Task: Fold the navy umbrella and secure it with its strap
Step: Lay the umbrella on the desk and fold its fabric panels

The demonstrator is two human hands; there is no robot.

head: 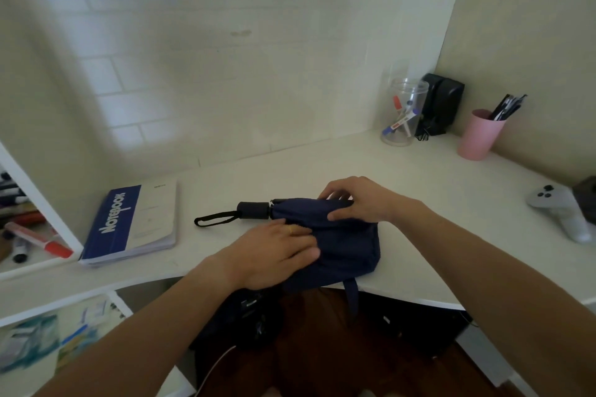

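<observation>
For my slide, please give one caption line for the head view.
Both hands, left and right, fold the navy umbrella on a white desk.

Your navy umbrella is lying collapsed on its side near the front edge of the white desk, its black handle pointing left with a black wrist loop trailing flat beyond it. The canopy fabric is sitting loose and partly folded, not rolled tight, and the navy strap is hanging unfastened over the desk edge
</observation>
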